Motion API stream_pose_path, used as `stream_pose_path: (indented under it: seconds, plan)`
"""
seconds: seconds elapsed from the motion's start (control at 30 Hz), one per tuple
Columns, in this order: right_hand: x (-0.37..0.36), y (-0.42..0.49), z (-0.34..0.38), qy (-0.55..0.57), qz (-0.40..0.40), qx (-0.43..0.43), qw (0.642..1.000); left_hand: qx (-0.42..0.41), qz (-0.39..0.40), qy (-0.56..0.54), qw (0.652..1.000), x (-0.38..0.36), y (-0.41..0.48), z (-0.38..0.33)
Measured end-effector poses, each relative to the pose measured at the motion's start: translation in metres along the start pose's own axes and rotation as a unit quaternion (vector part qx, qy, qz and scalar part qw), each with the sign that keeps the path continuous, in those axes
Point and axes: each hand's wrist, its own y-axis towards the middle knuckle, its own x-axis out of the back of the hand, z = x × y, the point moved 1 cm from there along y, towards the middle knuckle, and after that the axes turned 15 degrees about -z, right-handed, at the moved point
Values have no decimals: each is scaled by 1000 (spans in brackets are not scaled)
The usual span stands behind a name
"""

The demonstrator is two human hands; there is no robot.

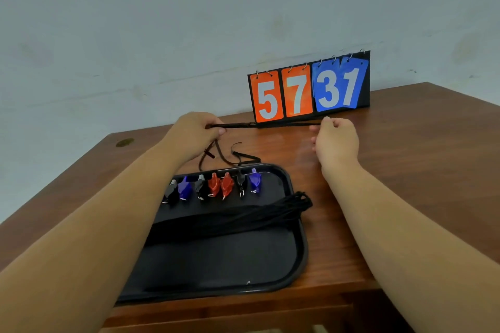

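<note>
Whistles (213, 186) in tray (299, 246), before scoreboard (308, 89).

Cord: you hold a thin black cord (270, 125), its strands running side by side.
Pose: pulled straight and near level, above the tabletop (405, 170).
Place: centre of the frame, spanning from your left grip (197, 131) to your right grip (335, 140).
Tail: slack loops drop below your left grip.
</note>
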Motion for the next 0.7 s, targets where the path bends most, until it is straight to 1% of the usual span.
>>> stream_pose_path:
  seconds: [0.17,0.33,0.5,0.7]
  plan:
    - [8,-2,3,-2,-12,-24,1000,23,-18,-37,999,23,-4,12]
    - [15,-14,9,20,1,13,1000,57,-38,-64,996,45,-14,27]
    - [18,-26,9,55,6,1,998,93,-56,-97,989,66,-33,43]
    - [25,-39,27,89,30,16,995,108,-110,-122,981,95,-62,60]
